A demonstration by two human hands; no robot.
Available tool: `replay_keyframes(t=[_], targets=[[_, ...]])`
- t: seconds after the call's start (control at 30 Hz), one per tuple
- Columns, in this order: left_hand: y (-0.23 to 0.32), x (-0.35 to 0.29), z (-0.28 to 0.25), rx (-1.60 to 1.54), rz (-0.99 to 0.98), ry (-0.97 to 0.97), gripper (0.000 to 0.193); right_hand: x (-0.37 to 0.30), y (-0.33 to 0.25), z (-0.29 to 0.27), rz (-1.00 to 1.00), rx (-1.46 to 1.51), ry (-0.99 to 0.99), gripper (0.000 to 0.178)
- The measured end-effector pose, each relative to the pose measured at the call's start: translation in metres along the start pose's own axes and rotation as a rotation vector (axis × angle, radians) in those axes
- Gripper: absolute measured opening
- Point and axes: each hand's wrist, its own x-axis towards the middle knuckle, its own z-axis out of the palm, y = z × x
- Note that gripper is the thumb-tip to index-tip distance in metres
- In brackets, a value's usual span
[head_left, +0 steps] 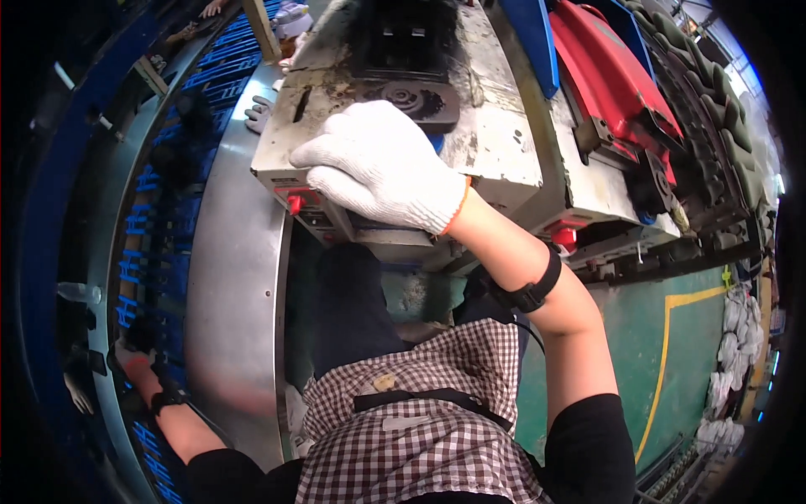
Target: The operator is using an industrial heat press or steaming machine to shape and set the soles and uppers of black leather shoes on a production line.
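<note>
My right hand (378,164), in a white knitted glove with an orange cuff, is raised over the front of a worn off-white machine (495,160). Its fingers are curled in, and whatever they may hold is hidden. Just beyond the glove lies a dark plate with a round ringed pattern (407,101), partly covered by it. At the far left my left hand (137,359) reaches over a row of blue racks (130,269). A dark object (141,333) lies against that hand's fingers, which are lost in shadow.
Between me and the racks runs a bare metal ledge (235,277), with a grey glove (259,113) at its far end. Red knobs (295,204) stick out of the machine front. A red machine cover (609,76) stands right. Another person's hand (211,8) shows far left.
</note>
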Motion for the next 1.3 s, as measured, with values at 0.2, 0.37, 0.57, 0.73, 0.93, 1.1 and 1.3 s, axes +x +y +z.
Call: replay_keyframes(t=[0.2, 0.37, 0.57, 0.73, 0.93, 1.1, 1.3], targets=[[-0.031, -0.049, -0.011, -0.234, -0.026, -0.21, 0.04, -0.004, -0.006, -0.006, 0.057, 0.034, -0.038, 0.023], [-0.011, -0.06, 0.027, -0.14, -0.006, -0.182, 0.05, -0.003, -0.006, -0.001, 0.03, 0.063, 0.113, 0.019], [-0.057, -0.112, 0.032, -0.66, 0.128, -0.288, 0.049, 0.003, -0.01, -0.011, 0.171, 0.201, 0.07, 0.023], [-0.065, -0.188, 0.092, -0.597, 0.067, -0.664, 0.054, 0.019, -0.022, -0.025, 0.405, 0.545, 0.089, 0.028], [-0.037, -0.348, 0.218, -0.418, 0.041, -1.381, 0.085, 0.057, -0.027, -0.016, 0.384, 0.598, -0.178, 0.052], [-0.029, -0.464, 0.311, -0.356, -0.233, -1.555, 0.086, 0.08, -0.023, -0.024, 0.56, 0.895, -0.29, 0.104], [-0.012, -0.521, 0.385, -0.213, -0.395, -1.611, 0.052, 0.091, -0.009, -0.081, 0.965, 1.183, -0.057, 0.05]])
